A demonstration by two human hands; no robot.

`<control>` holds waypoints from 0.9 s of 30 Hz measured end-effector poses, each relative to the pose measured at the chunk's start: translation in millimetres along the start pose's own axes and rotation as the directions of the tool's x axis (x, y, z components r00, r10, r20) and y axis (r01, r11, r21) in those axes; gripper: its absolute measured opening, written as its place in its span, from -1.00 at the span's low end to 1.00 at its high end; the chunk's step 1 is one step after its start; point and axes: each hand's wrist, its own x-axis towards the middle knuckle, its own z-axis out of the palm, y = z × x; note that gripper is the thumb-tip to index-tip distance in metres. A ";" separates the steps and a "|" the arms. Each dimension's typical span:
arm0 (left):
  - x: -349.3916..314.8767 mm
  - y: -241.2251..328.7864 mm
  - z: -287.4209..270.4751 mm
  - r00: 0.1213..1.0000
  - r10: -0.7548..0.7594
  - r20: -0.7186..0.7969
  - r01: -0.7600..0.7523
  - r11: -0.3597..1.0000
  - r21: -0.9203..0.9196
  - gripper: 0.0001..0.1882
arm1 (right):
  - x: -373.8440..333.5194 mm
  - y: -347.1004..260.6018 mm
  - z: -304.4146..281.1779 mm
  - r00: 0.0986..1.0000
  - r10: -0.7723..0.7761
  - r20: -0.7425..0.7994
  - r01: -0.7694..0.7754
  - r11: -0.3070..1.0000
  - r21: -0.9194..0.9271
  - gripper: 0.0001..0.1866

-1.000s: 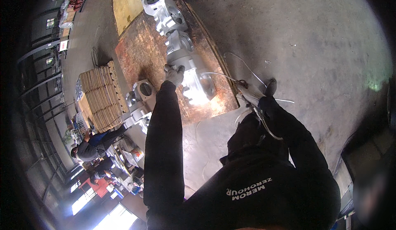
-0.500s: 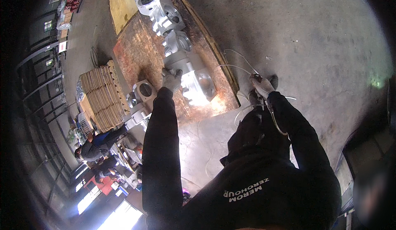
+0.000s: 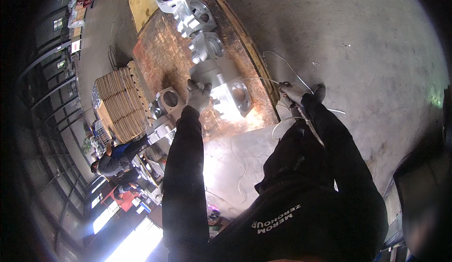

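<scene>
A row of silvery-grey metal castings [image 3: 200, 45] with round bores lies on the worn, rust-coloured board top. My left hand [image 3: 198, 97], in a light glove, grips the near left side of the closest casting [image 3: 219, 76], whose front end glares brightly. Off the board's right edge, my gloved right hand [image 3: 293, 94] is closed around a slim hand tool [image 3: 285, 86], partly hidden by the fingers. From it a thin pale tube [image 3: 261, 78] curves left towards the closest casting. A hose [image 3: 311, 129] trails from that hand along my right forearm.
The work board [image 3: 165, 50] has a raised wooden right edge. Left of it are more castings [image 3: 170, 99] and a stack of brown slatted sheets [image 3: 120, 97]. Loose pale hose [image 3: 245, 168] lies on the concrete floor. Another person [image 3: 110, 164] bends over at the far left.
My right hand has moved slightly left, bringing the tube nearer the closest casting. The view has shifted a little. My left hand keeps its place on the casting.
</scene>
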 end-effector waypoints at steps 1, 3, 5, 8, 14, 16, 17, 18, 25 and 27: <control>1.8 -4.3 1.2 1.000 0.004 -0.002 -0.004 1.000 -0.004 -0.01 | 6.8 -0.2 -8.1 1.000 -0.026 0.002 0.026 1.000 -0.009 -0.59; 2.9 0.8 3.0 1.000 0.013 -0.008 -0.013 1.000 -0.018 -0.03 | 9.1 -14.5 -7.4 1.000 0.011 -0.027 -0.015 0.990 -0.140 -0.57; -2.2 15.6 -0.8 1.000 -0.009 -0.019 0.009 1.000 0.002 -0.05 | -1.5 -20.3 0.3 0.998 0.014 -0.061 -0.023 0.987 -0.158 -0.54; -6.8 -6.9 -0.2 0.999 0.024 -0.034 -0.025 0.999 -0.040 -0.06 | -24.7 -20.4 -9.4 0.958 -0.280 -0.067 0.212 0.843 -0.494 -0.57; 27.2 -42.4 26.3 0.992 0.094 -0.080 -0.097 0.995 -0.034 -0.08 | -55.3 52.3 -56.0 0.931 -0.344 0.124 0.318 0.593 -0.740 -0.61; 10.8 -18.1 26.1 0.988 0.071 -0.138 -0.089 0.988 -0.125 -0.07 | -79.6 11.8 -47.0 0.936 -0.337 -0.102 0.244 0.829 -0.504 -0.60; 4.3 -13.3 19.7 0.992 0.042 -0.120 -0.058 0.989 -0.135 -0.06 | -89.5 -6.1 -39.5 0.934 -0.354 0.043 0.287 0.674 -0.681 -0.60; -0.3 -10.9 16.4 0.995 0.012 -0.098 -0.026 0.989 -0.144 -0.04 | -97.7 -22.7 -31.9 0.914 -0.359 0.190 0.352 0.466 -0.812 -0.61; 13.1 -39.5 14.7 0.998 -0.002 -0.061 -0.005 0.994 -0.109 -0.01 | -67.6 -7.4 9.3 0.825 -0.519 0.223 0.506 0.502 -0.701 -0.63; 25.1 3.3 18.4 0.998 0.042 -0.051 -0.047 0.994 -0.098 -0.01 | -39.9 33.3 -2.4 0.711 -0.664 0.230 0.619 0.437 -0.652 -0.53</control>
